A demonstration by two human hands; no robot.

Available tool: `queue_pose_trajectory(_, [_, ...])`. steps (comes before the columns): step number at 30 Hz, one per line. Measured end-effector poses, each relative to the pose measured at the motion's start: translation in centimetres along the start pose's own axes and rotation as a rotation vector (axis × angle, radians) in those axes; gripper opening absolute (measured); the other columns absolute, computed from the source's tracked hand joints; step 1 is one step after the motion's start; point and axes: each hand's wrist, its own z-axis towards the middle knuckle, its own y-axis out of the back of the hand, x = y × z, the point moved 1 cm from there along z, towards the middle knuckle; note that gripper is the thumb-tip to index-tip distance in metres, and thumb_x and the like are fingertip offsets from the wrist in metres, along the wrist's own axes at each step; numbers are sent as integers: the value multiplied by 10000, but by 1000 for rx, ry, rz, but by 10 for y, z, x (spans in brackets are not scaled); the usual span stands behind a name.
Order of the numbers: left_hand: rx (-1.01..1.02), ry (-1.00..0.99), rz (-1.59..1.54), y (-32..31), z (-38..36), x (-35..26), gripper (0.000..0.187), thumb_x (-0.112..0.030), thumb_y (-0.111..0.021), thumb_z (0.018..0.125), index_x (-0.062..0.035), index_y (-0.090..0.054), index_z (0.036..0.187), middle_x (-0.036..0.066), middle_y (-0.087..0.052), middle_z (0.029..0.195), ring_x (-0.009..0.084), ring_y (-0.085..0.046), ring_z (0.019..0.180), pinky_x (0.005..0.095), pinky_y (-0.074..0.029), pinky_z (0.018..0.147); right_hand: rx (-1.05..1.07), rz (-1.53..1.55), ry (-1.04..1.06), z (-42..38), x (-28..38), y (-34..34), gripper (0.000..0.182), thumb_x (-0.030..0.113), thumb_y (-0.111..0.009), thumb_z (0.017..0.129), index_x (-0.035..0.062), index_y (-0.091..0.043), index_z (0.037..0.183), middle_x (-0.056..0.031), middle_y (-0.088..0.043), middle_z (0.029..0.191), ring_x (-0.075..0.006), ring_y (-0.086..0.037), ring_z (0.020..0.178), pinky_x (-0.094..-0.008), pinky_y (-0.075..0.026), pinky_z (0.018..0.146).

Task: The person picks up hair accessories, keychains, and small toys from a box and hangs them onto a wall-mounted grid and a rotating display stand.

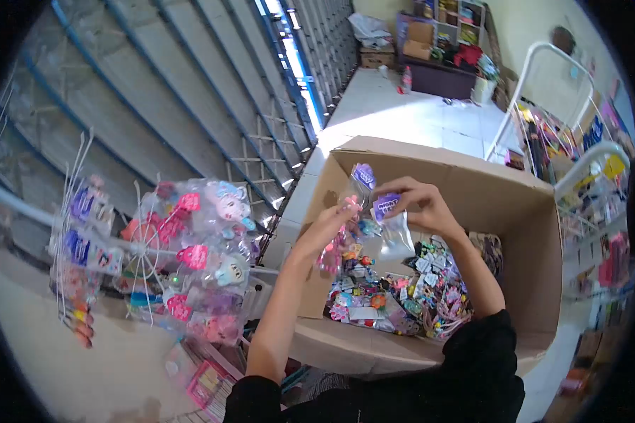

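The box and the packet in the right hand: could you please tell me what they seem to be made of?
The box looks like matte brown cardboard, judging by its folded flaps. The packet appears to be glossy plastic film, given its bright highlights; its flat purple label may be card.

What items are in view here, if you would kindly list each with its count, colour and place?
Purple-tagged packets: two, clear and purple, at the hands
Pink trinkets: count unclear, pink, by the left hand
Cardboard box: one, brown, before the person
Small trinkets: many, multicoloured, inside the box
Bagged toys: several, mostly pink and pale blue, left
Metal gate: one, grey and blue, upper left
Bottle: one, reddish, on the far floor
Tiled floor: one, white, beyond the box
Left hand: one, bare, box's left
Right hand: one, bare, above the box
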Motion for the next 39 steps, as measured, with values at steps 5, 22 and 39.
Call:
queue_pose_trajectory(5, [-183,-301,-168,-14,-112,-20,379,-162,-564,700,-22,-392,1008,36,-498,745,75,-481,604,167,-375,496,34,121,382,37,58,-61,156,52,-616,504,109,-629,648,-125,-513,951,-231,-472,898,-312,-358,767])
queue_pose_trajectory(22, [-891,-840,-181,27,-306,42,276,-25,-558,692,-17,-394,914,40,-508,702,69,-465,517,177,-368,437,556,315,483,83,151,-269,290,-14,-428,583,4,-586,825,-135,-558,798,-197,-521,718,-267,-392,663])
queue_pose_trajectory(39, [-1527,-946,-262,72,-371,92,153,-93,-484,735,-28,-425,859,115,-528,659,84,-423,434,177,-312,376,-33,671,273,242,135,-266,256,57,-559,679,5,-508,925,-47,-548,691,-80,-502,657,-191,-378,595])
